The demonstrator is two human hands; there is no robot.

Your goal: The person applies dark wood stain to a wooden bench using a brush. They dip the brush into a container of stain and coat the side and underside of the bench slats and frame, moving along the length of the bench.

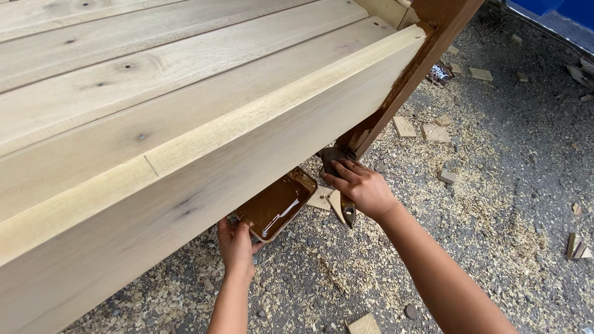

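A shallow rectangular tray of brown stain (276,204) is being gripped at its near corner by the left hand (236,245), low centre of frame, half under the pale unfinished plank bench (185,111). A brown-coated paintbrush (339,179) is being held by the right hand (361,187), fingers closed over its handle, bristles against the stained brown wooden leg (402,80). Sawdust-strewn gravel ground (495,204) is lying beneath.

The wooden bench (185,124) runs off the top and left edges and hides the far end of the brown tray (276,205), the right hand (362,188) covers most of the brush (341,185), and both forearms leave the bottom edge.
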